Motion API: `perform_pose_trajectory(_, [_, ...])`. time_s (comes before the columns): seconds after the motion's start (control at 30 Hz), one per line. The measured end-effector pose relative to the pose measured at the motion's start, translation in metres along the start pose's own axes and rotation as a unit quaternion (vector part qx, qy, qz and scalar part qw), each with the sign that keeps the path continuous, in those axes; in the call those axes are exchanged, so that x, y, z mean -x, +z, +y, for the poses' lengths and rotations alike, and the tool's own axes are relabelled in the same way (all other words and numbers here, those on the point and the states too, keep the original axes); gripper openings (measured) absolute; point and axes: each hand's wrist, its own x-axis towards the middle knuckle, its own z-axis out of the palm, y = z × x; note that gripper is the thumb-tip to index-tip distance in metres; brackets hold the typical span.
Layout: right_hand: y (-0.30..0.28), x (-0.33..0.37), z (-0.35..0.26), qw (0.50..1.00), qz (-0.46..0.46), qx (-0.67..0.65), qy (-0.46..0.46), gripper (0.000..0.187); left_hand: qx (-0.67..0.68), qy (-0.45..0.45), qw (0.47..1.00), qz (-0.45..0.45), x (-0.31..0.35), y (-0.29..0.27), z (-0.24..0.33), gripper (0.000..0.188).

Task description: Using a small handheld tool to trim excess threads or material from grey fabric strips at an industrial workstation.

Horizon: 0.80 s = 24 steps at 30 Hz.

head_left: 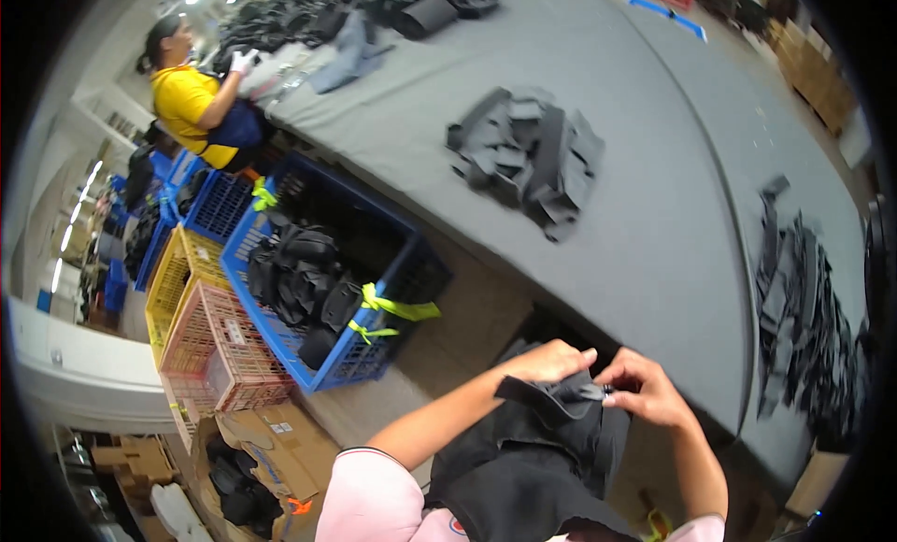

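At the near edge of the table, I hold a dark fabric strap (558,401) in front of my body. My left hand (553,360) is closed on its upper side, with some fingers hidden behind the cloth. The thumb and fingertips of my right hand (645,389) pinch the strap's right end, where a small shiny bit shows that is too small to name. A loose heap of dark grey straps (533,154) lies on the grey table (654,224) beyond my hands. Black cloth (523,467) covers my lap.
A blue crate (360,360) of black pieces stands left of the table, beside a pink crate (220,341) and a yellow crate (173,271). A cardboard box (299,439) sits nearer. Straps (799,318) pile at right. A person in yellow (192,98) stands far left.
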Motion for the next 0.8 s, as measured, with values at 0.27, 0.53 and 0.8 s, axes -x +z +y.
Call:
perform_pose_trajectory(0.27, [0.023,0.007,-0.024,0.944,0.061,0.326,-0.003,0.036,-0.204,0.020,0.964,0.172,0.015,0.006,0.010,0.057])
perform_pose_trajectory(0.53, [0.046,-0.003,-0.011,0.930,0.214,0.278,-0.113,0.015,-0.255,0.041,0.929,0.264,0.021,0.018,0.031,0.052])
perform_pose_trajectory(0.8, [0.061,-0.009,0.004,0.927,0.250,0.243,-0.139,0.016,-0.209,0.044,0.943,0.257,0.016,0.017,0.023,0.053])
